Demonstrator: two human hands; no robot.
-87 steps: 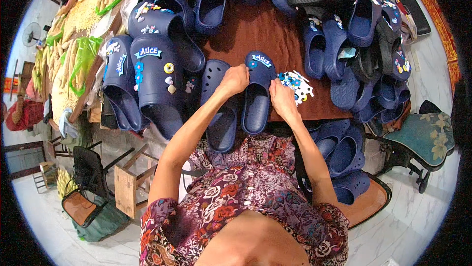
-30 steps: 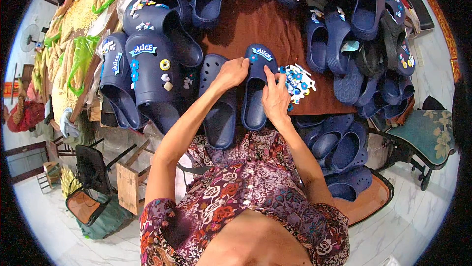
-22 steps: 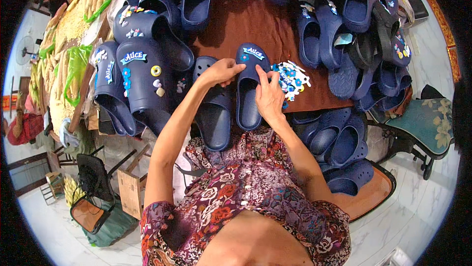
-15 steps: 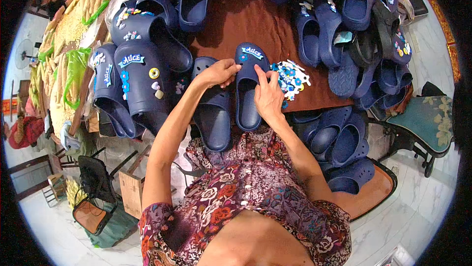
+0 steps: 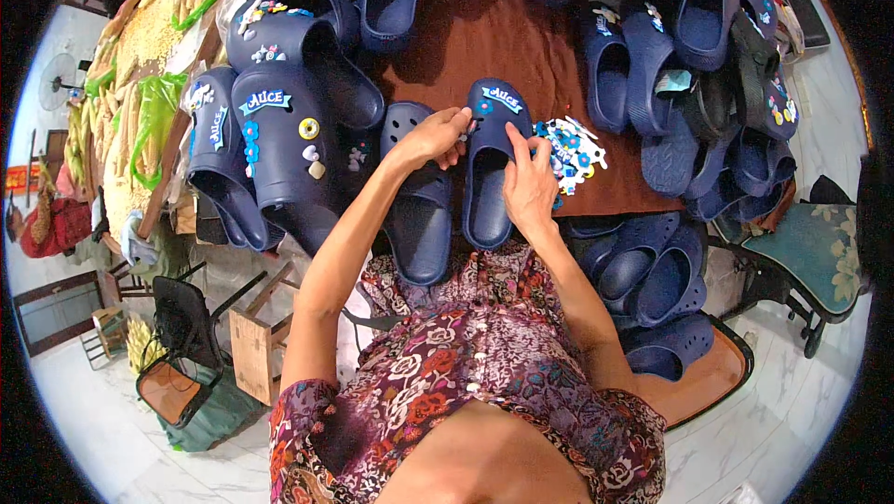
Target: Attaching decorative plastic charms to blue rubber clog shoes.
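Observation:
A navy clog slipper (image 5: 489, 169) lies toe-away on the brown tabletop (image 5: 484, 38), with a lettered charm and a small flower charm on its strap. My left hand (image 5: 430, 137) pinches the left side of its toe strap. My right hand (image 5: 529, 185) rests on its right edge, index finger stretched up toward the strap. A second plain navy clog (image 5: 419, 215) lies just left of it, partly under my left forearm. A small heap of colourful shoe charms (image 5: 570, 145) sits right of my right hand.
Many navy clogs crowd the table: decorated ones (image 5: 270, 150) at the left, a pile (image 5: 708, 85) at the right, more (image 5: 652, 290) on an orange stool (image 5: 708, 378) below. A green cushioned chair (image 5: 810, 262) stands right; a wooden crate (image 5: 251, 346) and black chair (image 5: 182, 318) stand left.
My right hand has shifted from the charm heap onto the clog's right edge, and my left hand has slid up to the toe strap. The view has tilted slightly.

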